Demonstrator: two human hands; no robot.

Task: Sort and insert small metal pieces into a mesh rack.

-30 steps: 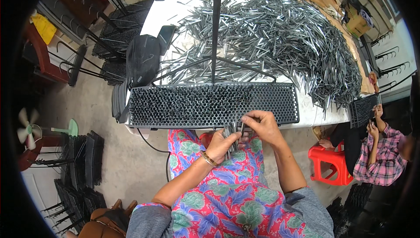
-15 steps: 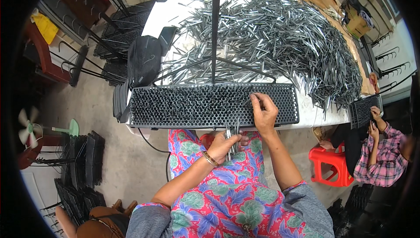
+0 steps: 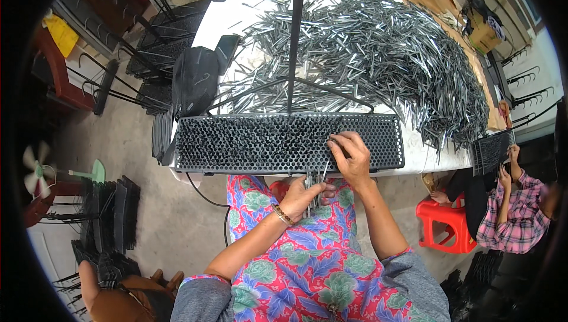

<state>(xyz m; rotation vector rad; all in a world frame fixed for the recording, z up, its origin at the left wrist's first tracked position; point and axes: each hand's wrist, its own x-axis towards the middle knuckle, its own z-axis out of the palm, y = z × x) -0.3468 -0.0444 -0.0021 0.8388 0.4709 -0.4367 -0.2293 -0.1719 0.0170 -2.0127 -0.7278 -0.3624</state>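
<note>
A long black perforated rack (image 3: 381, 144) lies across the table edge in front of me, with a thin post and angled braces rising behind it. Short dark pieces fill many of its holes on the left and middle, while bare holes show toward the right end. My left hand (image 3: 300, 196) is closed around a bundle of thin metal sticks (image 3: 315, 184), just below the rack's front edge. One stick leans away from the others. My right hand (image 3: 353, 159) is pinched over the rack, right of its middle; what its fingertips hold is too small to make out.
A big heap of loose metal sticks (image 3: 378, 44) covers the white table (image 3: 207, 29). A black bag (image 3: 195, 82) sits at its left. Stacked racks and hooked rods stand left. At right, another person (image 3: 512, 215) works beside a red stool (image 3: 447, 224).
My right hand has shifted slightly left and down over the rack. A stick in my left hand's bundle now leans to the right. The rack's post has tilted a little right.
</note>
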